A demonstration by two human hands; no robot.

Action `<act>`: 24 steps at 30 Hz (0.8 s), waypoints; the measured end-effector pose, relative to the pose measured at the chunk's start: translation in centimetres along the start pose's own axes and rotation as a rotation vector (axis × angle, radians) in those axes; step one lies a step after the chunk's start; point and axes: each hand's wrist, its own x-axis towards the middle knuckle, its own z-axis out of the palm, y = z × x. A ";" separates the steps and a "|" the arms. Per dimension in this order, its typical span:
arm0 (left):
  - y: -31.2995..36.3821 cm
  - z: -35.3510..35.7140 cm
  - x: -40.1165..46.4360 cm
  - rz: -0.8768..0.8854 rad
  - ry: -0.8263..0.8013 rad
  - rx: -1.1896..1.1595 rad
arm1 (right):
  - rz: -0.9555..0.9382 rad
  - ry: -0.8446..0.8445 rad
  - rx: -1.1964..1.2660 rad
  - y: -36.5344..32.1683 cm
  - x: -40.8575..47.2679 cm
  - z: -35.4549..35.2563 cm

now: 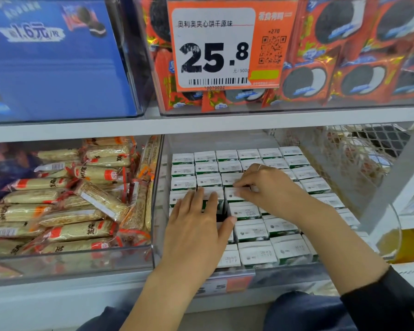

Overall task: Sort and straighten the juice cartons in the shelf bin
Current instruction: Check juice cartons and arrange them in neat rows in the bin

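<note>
I see rows of small white-topped, green-sided juice cartons (pixel 249 231) standing upright in a clear plastic shelf bin (pixel 157 235) on the lower shelf. My left hand (pixel 196 228) lies flat over the cartons, fingers straight and close together, their tips resting on one carton's top, thumb spread out to the right over a dark gap between cartons. My right hand (pixel 265 187) sits just beyond and right of the left fingertips; its fingers are curled and pinch the top edge of a white carton (pixel 234 195). A thin ring shows on one right finger. The print on the carton tops is too small to read.

Left of the left hand's fingers, a neighbouring clear bin holds pale, crumb-coated snack bars in clear wrappers with orange-red labels (pixel 77 201). Above the fingers hangs an orange and white price tag (pixel 225 44) reading "25.8", "元/500g", with a barcode and QR code, in front of red cookie packs (pixel 344 56). A blue box (pixel 53 56) at upper left reads "1.6元".
</note>
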 end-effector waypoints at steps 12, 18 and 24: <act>-0.3 -0.1 0.1 -0.003 0.023 -0.028 | 0.116 -0.133 -0.171 0.4 4.2 -1.3; 0.0 0.0 0.3 -0.021 0.060 -0.021 | 0.122 -0.169 -0.216 0.3 5.4 -1.0; -0.1 0.1 0.2 -0.020 0.073 -0.038 | 0.032 -0.031 -0.199 0.8 4.6 -0.6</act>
